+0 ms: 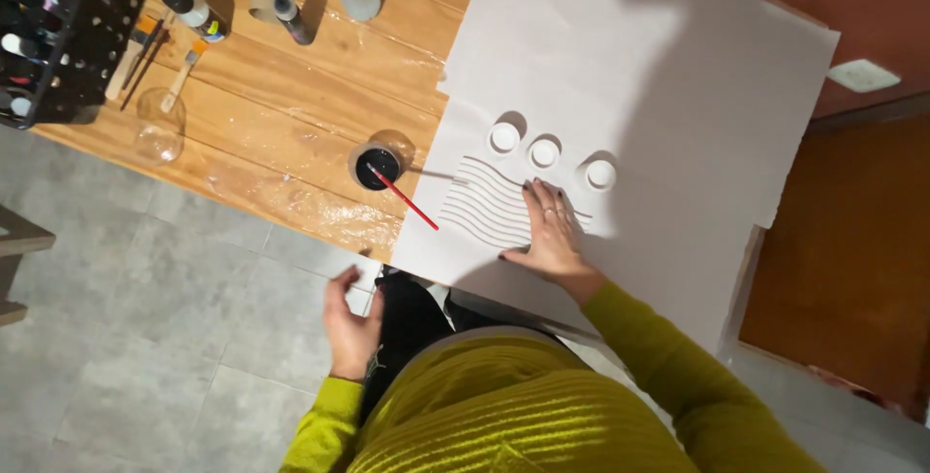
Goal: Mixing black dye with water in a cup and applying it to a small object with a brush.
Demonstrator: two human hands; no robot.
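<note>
- Head view: the right hand (552, 231) lies flat on a large white sheet of board (678, 76), its fingers (539, 200) spread open and gripping nothing, palm down on the raised wavy white lines (480, 207).
- Just above those lines, three small round white raised discs (544, 152) sit in a row on the board.
- The left hand (351, 323) hangs off the near edge of the wooden table (281, 115), over the grey tiled floor (126, 337), fingers loosely curled and empty.
- Left of the board, a small round pot of black paint (376, 165) stands on the table with a red-handled brush (405, 200) leaning out of it toward the board.
- Farther left stand a clear glass (160, 124), wooden-handled brushes (182, 74) and a black crate of paint bottles (58, 28).
</note>
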